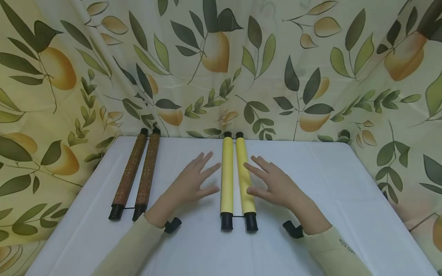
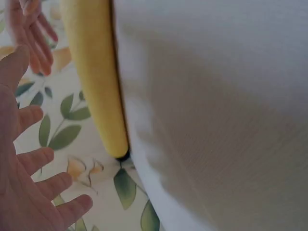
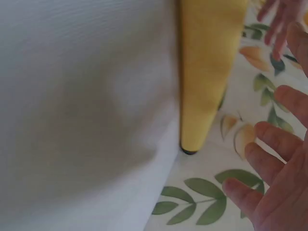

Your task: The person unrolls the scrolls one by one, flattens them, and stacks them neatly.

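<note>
Yellow scroll [image 1: 226,176] is lying rolled, seemingly not yet being opened; left hand [image 1: 191,180] and right hand [image 1: 276,183] are flanking it, fingers spreading, gripping nothing; brown scroll [image 1: 130,174] is resting to its left.

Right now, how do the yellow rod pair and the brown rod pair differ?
Finish: the yellow rod pair is plain; the brown rod pair has a light pattern.
Place: the yellow rod pair lies between the left hand and right hand; the brown rod pair lies left of both hands.
Shared: two rods each, black ends.
</note>
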Motion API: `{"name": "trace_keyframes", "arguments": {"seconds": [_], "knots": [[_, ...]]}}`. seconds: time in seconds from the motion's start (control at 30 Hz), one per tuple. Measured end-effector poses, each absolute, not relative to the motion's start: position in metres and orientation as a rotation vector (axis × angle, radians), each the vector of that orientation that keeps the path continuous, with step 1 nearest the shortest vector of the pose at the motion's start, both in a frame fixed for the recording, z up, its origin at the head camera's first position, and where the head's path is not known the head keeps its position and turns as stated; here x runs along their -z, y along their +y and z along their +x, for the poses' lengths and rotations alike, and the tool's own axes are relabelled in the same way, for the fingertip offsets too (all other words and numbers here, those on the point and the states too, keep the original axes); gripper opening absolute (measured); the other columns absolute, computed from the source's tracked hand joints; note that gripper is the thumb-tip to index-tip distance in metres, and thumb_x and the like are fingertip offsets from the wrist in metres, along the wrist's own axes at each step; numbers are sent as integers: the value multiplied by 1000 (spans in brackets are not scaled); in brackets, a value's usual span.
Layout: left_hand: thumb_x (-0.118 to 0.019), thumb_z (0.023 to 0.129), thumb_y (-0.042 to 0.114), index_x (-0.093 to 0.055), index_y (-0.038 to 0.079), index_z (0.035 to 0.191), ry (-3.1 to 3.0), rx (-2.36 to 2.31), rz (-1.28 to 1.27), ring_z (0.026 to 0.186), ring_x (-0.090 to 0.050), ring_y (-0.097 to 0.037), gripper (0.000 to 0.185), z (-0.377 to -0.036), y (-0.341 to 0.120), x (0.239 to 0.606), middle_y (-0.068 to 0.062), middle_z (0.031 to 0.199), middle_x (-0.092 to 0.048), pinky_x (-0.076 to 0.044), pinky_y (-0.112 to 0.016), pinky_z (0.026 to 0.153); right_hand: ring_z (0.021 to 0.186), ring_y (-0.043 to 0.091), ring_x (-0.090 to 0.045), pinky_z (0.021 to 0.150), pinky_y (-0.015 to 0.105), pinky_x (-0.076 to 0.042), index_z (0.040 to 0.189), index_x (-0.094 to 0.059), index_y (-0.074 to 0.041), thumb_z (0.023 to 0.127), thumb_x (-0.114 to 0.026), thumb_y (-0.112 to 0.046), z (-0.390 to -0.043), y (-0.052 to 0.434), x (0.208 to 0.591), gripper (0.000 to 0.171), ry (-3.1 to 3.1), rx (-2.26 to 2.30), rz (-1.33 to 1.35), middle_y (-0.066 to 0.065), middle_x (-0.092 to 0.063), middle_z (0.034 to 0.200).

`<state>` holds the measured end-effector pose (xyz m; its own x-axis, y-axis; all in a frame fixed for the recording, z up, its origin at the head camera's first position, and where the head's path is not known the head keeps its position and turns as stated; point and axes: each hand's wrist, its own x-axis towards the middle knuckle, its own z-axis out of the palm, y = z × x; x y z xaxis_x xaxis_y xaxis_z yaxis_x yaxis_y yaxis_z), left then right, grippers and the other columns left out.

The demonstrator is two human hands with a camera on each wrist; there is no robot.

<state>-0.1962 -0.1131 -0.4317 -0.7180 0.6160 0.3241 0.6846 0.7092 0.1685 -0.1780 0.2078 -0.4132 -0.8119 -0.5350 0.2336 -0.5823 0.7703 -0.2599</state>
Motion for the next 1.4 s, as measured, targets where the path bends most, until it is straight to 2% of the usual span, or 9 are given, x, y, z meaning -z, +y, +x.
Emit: {"name": "trace_keyframes", "arguments": {"seconds": [0.1,0.3,0.4,0.63,0.97,1.23,1.4], "knots": [[-58,94,59,-42,23,153,-2663,343,-1169,149,-23,-42,70,-195,-105,433,-12,165,-21,-31,-58,114,145,38,-34,110,60,-36,153,-42,-27,89,-65,-58,-177,204,417,74,-2853,-384,1013,10,-34,160],[-53,95,63,-41,27,153,-2715,204,-1247,147,-27,-42,70,-192,-96,438,-10,165,-22,-34,-56,113,145,34,-36,112,56,-35,152,-43,-27,91,-64,-56,-176,204,426,71,-2885,-295,1102,8,-38,158],[-48,96,65,-39,31,154,-2763,183,-1288,148,-26,-41,68,-189,-91,439,-8,165,-22,-36,-58,111,145,32,-37,111,55,-36,152,-43,-28,92,-62,-56,-176,205,429,69,-2887,-268,1109,7,-39,158],[-39,98,66,-35,43,153,-2837,109,-1370,151,-18,-37,60,-183,-85,444,-1,166,-20,-32,-61,113,144,30,-39,110,54,-38,146,-52,-28,95,-59,-53,-175,207,432,57,-2865,-233,1165,7,-41,157],[-41,99,63,-46,38,148,-2799,88,-1356,151,-22,-35,56,-180,-92,446,0,164,-26,-35,-60,111,142,31,-41,108,53,-40,141,-58,-22,97,-58,-50,-174,208,435,52,-2824,-242,1187,7,-43,156],[-40,99,63,-44,37,149,-2836,111,-1344,151,-22,-35,57,-179,-93,445,1,164,-26,-32,-59,113,139,35,-44,106,53,-43,139,-60,-24,97,-59,-49,-175,210,437,49,-2772,-217,1235,11,-46,153],[-40,100,63,-40,42,151,-2854,108,-1345,150,-23,-35,55,-178,-94,444,-1,164,-26,-30,-58,115,141,33,-42,108,52,-41,139,-60,-26,96,-59,-53,-173,212,436,51,-2807,-213,1212,10,-44,154]]}}
